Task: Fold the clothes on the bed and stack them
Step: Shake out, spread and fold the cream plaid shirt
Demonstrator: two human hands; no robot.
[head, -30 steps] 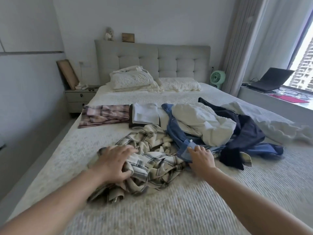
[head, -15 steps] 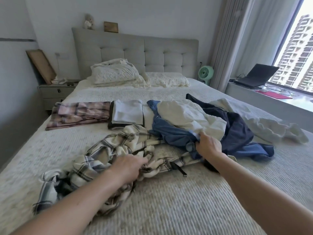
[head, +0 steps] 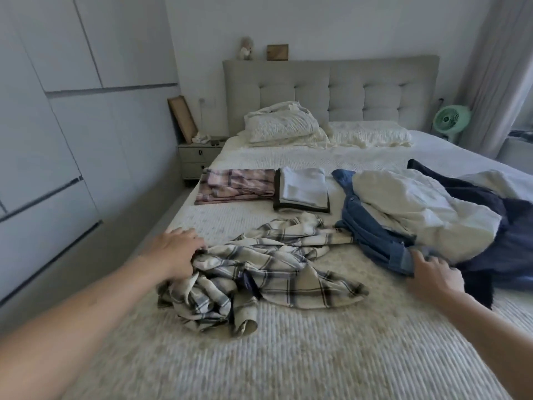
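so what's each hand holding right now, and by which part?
Left hand grips the cream plaid shirt at its bunched left edge. Right hand rests on the cuff-like end of the blue denim garment; whether its fingers close on it cannot be told.
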